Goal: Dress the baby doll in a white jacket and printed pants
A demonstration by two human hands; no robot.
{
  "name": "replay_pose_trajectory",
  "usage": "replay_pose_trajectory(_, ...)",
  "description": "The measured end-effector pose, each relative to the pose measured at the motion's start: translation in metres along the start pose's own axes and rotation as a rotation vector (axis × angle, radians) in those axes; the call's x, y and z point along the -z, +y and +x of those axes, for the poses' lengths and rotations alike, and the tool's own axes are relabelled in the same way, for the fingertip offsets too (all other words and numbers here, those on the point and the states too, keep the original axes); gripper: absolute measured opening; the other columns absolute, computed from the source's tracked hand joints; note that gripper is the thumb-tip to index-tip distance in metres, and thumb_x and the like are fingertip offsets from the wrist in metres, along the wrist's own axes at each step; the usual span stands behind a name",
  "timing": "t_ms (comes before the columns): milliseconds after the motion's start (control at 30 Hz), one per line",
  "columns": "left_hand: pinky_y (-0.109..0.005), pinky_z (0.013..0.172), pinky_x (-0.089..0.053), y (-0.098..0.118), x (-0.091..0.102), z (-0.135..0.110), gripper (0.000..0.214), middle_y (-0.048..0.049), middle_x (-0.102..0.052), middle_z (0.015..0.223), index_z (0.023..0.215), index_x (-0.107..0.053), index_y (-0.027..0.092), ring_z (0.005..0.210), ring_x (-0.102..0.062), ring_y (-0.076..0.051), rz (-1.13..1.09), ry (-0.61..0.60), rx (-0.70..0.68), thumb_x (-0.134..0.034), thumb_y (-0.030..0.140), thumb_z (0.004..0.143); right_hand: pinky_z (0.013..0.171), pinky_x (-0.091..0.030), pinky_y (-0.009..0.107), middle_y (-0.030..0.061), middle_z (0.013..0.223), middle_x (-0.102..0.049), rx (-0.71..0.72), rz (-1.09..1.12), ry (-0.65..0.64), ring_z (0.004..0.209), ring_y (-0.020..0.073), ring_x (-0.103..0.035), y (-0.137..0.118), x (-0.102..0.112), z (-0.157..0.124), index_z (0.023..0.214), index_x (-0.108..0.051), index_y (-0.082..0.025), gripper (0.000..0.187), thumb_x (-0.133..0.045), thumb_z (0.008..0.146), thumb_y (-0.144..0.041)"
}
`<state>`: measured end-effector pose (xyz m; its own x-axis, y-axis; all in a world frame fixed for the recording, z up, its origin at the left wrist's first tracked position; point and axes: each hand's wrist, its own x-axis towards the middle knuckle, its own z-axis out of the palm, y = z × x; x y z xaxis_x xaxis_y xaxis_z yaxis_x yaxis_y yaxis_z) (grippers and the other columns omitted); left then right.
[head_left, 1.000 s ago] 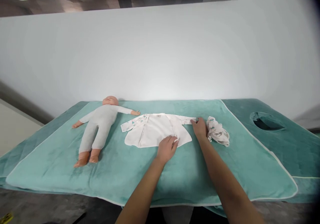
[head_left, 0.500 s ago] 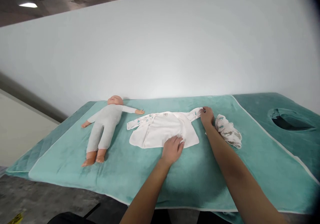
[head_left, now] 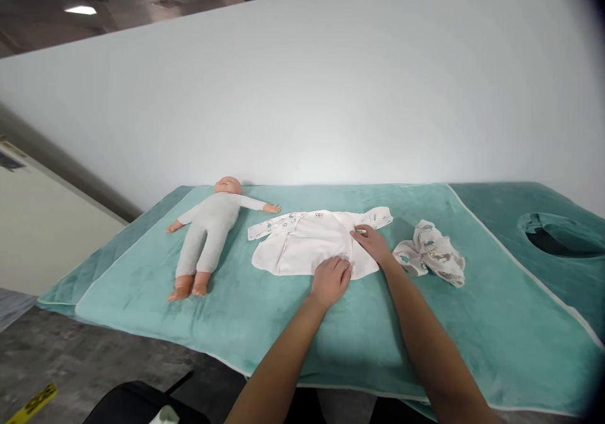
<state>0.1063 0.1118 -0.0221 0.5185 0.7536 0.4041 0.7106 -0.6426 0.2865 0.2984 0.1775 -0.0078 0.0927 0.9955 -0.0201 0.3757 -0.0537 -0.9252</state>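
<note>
A white baby shirt [head_left: 309, 247] with printed sleeves lies spread flat, its front panels laid out. My left hand [head_left: 332, 280] rests on its lower hem, fingers laid on the cloth and holding nothing. My right hand [head_left: 373, 246] touches the shirt's right side just below the sleeve, fingers stretched across the fabric. Left of the shirt, a baby doll [head_left: 208, 229] in a pale grey bodysuit lies on its back with arms spread. To the right of my right hand sits a crumpled printed baby garment [head_left: 432, 254].
A green padded cover [head_left: 155, 279] spreads over the table, with a face-hole opening [head_left: 558, 238] at the far right. A white wall [head_left: 302, 96] stands along the back. Below the front left edge are a black seat [head_left: 137, 405] and grey floor.
My right hand has let go of the right sleeve end and moved left onto the shirt's side. My left hand stays on the hem. The view has shifted slightly.
</note>
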Motion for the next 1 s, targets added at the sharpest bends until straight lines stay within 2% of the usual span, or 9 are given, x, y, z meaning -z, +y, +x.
replay_pose_trajectory(100, -0.036, 0.081, -0.051, 0.001, 0.002, 0.0, 0.026, -0.008, -0.068, 0.095, 0.1, -0.065, 0.021, 0.089, -0.065, -0.022, -0.014, 0.018, 0.014, -0.041, 0.03, 0.103, 0.076, -0.051, 0.031, 0.0045, 0.096, -0.072, 0.015, 0.245, -0.096, 0.087, 0.0204, -0.065, 0.002, 0.004, -0.007, 0.126, -0.059, -0.02, 0.059, -0.07, 0.076, -0.049)
replay_pose_trajectory(200, -0.036, 0.083, -0.052, 0.0, 0.001, -0.001, 0.027, -0.0084, -0.07, 0.099, 0.106, -0.066, 0.02, 0.093, -0.066, -0.022, -0.041, 0.034, 0.044, -0.041, 0.03, 0.103, 0.079, -0.053, 0.033, 0.0066, 0.11, -0.07, 0.046, 0.443, -0.065, 0.095, 0.022, -0.066, 0.0, 0.007, -0.014, 0.127, -0.058, -0.022, 0.064, -0.073, 0.07, -0.048)
replay_pose_trajectory(300, -0.037, 0.088, -0.052, -0.001, -0.001, -0.001, 0.031, -0.0093, -0.071, 0.111, 0.123, -0.062, 0.019, 0.102, -0.067, -0.023, -0.073, 0.032, 0.051, -0.043, 0.034, 0.103, 0.084, -0.054, 0.035, 0.0077, 0.128, -0.064, 0.066, 0.562, -0.036, 0.106, 0.0228, -0.065, -0.003, 0.009, -0.016, 0.127, -0.058, -0.026, 0.065, -0.074, 0.069, -0.049)
replay_pose_trajectory(367, -0.039, 0.092, -0.052, -0.002, -0.002, -0.001, 0.036, -0.0094, -0.071, 0.118, 0.129, -0.06, 0.02, 0.107, -0.066, -0.024, -0.082, 0.011, 0.036, -0.046, 0.04, 0.102, 0.086, -0.054, 0.036, 0.0074, 0.131, -0.063, 0.063, 0.616, -0.009, 0.108, 0.0231, -0.064, -0.003, 0.008, -0.014, 0.124, -0.058, -0.028, 0.062, -0.074, 0.069, -0.049)
replay_pose_trajectory(533, -0.039, 0.09, -0.051, -0.003, -0.004, 0.0, 0.043, -0.0057, -0.074, 0.112, 0.117, -0.067, 0.023, 0.104, -0.068, -0.024, -0.093, -0.057, 0.004, -0.054, 0.057, 0.095, 0.082, -0.051, 0.034, 0.0036, 0.106, -0.067, 0.028, 0.592, 0.085, 0.091, 0.0191, -0.063, 0.01, 0.001, -0.003, 0.108, -0.064, -0.025, 0.052, -0.083, 0.063, -0.043)
replay_pose_trajectory(633, -0.038, 0.086, -0.049, -0.004, -0.007, 0.0, 0.04, -0.0043, -0.074, 0.107, 0.108, -0.068, 0.022, 0.098, -0.068, -0.023, -0.063, -0.066, -0.016, -0.057, 0.057, 0.093, 0.078, -0.049, 0.031, 0.0014, 0.106, -0.065, 0.054, 0.573, 0.142, 0.082, 0.0149, -0.059, 0.022, -0.002, 0.004, 0.107, -0.066, -0.025, 0.051, -0.084, 0.062, -0.038)
replay_pose_trajectory(767, -0.038, 0.084, -0.046, -0.002, -0.008, 0.0, 0.034, -0.0051, -0.07, 0.1, 0.094, -0.067, 0.02, 0.096, -0.063, -0.023, 0.022, -0.072, -0.077, -0.058, 0.053, 0.094, 0.078, -0.049, 0.031, 0.0024, 0.11, -0.066, 0.073, 0.755, 0.262, 0.087, 0.0163, -0.06, 0.025, 0.003, 0.007, 0.1, -0.066, -0.025, 0.047, -0.085, 0.057, -0.033)
replay_pose_trajectory(900, -0.043, 0.089, -0.045, 0.01, -0.008, 0.004, 0.045, -0.0076, -0.065, 0.114, 0.115, -0.064, 0.021, 0.108, -0.057, -0.027, 0.076, -0.026, -0.091, -0.065, 0.057, 0.088, 0.068, -0.047, 0.028, 0.0029, 0.122, -0.068, 0.079, 0.734, 0.129, 0.077, 0.0141, -0.059, 0.017, 0.004, 0.002, 0.1, -0.067, -0.025, 0.043, -0.08, 0.059, -0.025)
replay_pose_trajectory(1000, -0.042, 0.086, -0.046, 0.023, -0.007, 0.006, 0.031, -0.0065, -0.065, 0.108, 0.119, -0.062, 0.022, 0.103, -0.058, -0.026, 0.139, -0.023, -0.092, -0.062, 0.041, 0.093, 0.07, -0.048, 0.03, 0.0038, 0.123, -0.069, 0.11, 0.624, 0.1, 0.079, 0.0156, -0.061, 0.017, 0.001, 0.002, 0.104, -0.068, -0.024, 0.04, -0.073, 0.065, -0.025)
